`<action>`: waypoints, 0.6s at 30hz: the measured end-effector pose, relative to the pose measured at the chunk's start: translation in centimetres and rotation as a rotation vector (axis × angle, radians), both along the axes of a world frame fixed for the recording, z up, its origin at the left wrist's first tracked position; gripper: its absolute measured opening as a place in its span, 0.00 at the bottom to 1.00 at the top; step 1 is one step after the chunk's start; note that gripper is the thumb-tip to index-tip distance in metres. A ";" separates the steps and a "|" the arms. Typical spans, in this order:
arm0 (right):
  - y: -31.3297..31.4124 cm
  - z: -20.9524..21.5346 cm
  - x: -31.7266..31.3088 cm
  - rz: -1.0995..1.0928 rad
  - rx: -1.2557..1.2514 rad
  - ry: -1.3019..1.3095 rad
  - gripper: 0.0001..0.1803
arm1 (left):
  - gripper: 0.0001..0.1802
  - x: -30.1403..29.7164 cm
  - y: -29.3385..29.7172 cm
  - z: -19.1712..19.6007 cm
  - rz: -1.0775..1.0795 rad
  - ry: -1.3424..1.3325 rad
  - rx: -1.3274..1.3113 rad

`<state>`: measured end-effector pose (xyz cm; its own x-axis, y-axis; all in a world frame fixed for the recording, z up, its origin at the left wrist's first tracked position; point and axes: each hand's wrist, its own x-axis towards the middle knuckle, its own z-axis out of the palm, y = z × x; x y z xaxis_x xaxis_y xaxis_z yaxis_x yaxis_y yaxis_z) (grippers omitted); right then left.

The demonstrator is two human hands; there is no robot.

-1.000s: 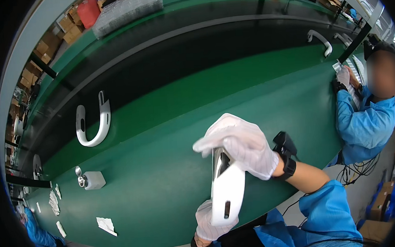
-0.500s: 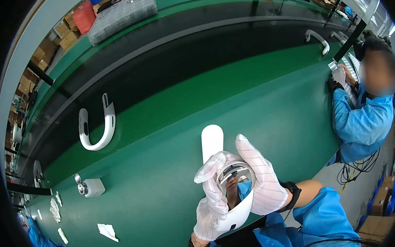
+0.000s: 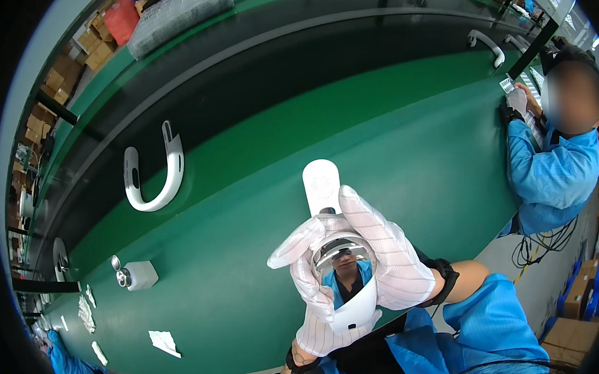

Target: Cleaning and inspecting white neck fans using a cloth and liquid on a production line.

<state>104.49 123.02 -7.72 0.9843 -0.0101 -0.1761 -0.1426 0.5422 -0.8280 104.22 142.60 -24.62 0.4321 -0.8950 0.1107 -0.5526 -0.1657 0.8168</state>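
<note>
Between my two gloved hands is a white device with a round, mirror-like face (image 3: pixel 357 314), tilted toward me and showing a reflection. My left hand (image 3: pixel 309 289) wraps round its left side and underside, thumb and fingers curled at the rim. Along the right side lies my right hand (image 3: pixel 394 260), its palm pressed to the device and its fingers pointing away from me. Beyond my fingertips sticks out a flat white rounded end (image 3: pixel 321 179) with tiny holes and a dark spot near its base. My fingers hide how it joins the mirrored part.
A white U-shaped device (image 3: pixel 160 201) lies on the conveyor belt (image 3: pixel 252 87). A small squarish bottle with a metal top (image 3: pixel 140 275) and white scraps (image 3: pixel 163 342) are on the green table (image 3: pixel 239 314). At right, a co-worker in a blue sleeve (image 3: pixel 551 158) handles something.
My hands and the device have shifted slightly left and away from me. The mirrored face has turned, altering its reflection, and the holes in the white end now show.
</note>
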 end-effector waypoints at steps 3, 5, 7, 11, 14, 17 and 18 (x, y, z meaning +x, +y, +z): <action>1.2 -1.0 0.4 0.072 0.176 -0.116 0.32 | 0.31 0.6 1.6 1.4 -0.115 -0.059 -0.153; 3.9 -2.1 -0.3 0.098 -0.105 -0.322 0.16 | 0.30 0.2 3.6 2.5 -0.069 -0.001 -0.179; 6.8 -4.1 -0.5 0.047 -0.874 -0.657 0.19 | 0.30 -0.6 5.8 2.9 0.039 0.087 -0.179; 10.3 -6.0 -0.6 0.225 -1.121 -0.757 0.21 | 0.29 -3.4 9.8 1.9 0.532 0.402 -0.215; 11.1 -7.2 -1.1 0.272 -1.100 -0.791 0.22 | 0.29 -5.9 10.8 2.2 0.923 0.710 -0.358; 11.2 -9.8 -4.0 0.290 -1.076 -0.773 0.18 | 0.33 -4.1 7.6 5.2 0.845 1.002 -0.935; 11.4 -10.3 -4.5 0.157 -1.193 -0.809 0.15 | 0.28 -3.8 7.0 5.0 0.810 1.102 -1.041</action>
<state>99.96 134.47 -18.06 0.8133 0.3644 0.4536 0.5817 -0.4914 -0.6482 100.38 149.59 -19.60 0.9682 -0.1764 -0.1775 0.2501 0.7075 0.6610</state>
